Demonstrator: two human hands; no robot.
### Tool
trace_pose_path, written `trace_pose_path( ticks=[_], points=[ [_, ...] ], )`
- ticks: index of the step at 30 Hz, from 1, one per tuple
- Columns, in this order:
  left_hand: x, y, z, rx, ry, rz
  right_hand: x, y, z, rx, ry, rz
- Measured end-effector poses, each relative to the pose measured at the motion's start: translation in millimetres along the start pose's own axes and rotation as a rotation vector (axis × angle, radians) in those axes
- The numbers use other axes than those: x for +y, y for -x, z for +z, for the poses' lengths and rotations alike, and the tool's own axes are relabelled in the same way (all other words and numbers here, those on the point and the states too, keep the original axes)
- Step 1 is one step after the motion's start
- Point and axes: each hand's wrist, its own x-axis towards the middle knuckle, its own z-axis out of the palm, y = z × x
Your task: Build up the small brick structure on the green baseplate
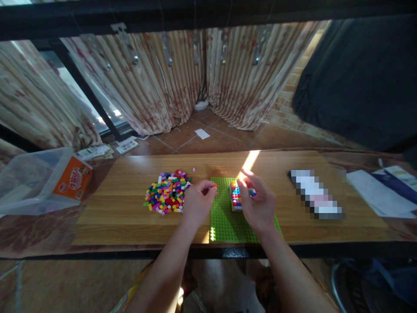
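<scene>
Wooden tabletop [110,217]: spans the view, with everything below resting on it or held just above it
Green baseplate [224,226]: in front of the person, its left part bare of bricks
Heap of loose bricks [167,191]: many colours, left of the plate – plenty still unbuilt
Right hand [259,202]: fingers curled over the brick block, partly hiding it; whether they grip anything, cannot tell
Left hand [198,202]: thumb and finger pinched, apparently on an orange brick [215,185]
Brick block [236,195]: compact, multicoloured, on the plate – seemingly the part already assembled
Lone pink brick [193,169]: beyond the heap, apart
</scene>
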Motion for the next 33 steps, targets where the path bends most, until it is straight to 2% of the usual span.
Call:
trace_pose_path(
  ticks=[2, 6, 11, 17, 26, 33],
  points=[
    [-3.4, -4.2, -11.8, 0.042, -0.233, 0.032, 9.1, -6.7, -7.9, 0.025, -0.016, 0.041],
    [-6.0, -9.4, -31.3, 0.084, -0.598, 0.045, 26.2, -12.3, -16.5, -0.036, 0.050, 0.070],
    [-9.5, -10.8, -38.9, 0.095, -0.799, 0.047, 30.3, -8.3, -13.6, -0.119, 0.118, 0.091],
    [-11.1, -9.6, -38.2, 0.105, -0.859, 0.047, 27.3, -8.3, -6.2, -0.193, 0.230, 0.024],
    [-10.3, -7.9, -29.0, 0.069, -0.775, 0.091, 27.7, -8.4, 0.0, -0.208, 0.276, 0.054],
    [-12.2, -6.9, -26.7, 0.050, -0.726, 0.125, 27.0, -8.7, -1.1, -0.201, 0.221, 0.081]
  ],
)
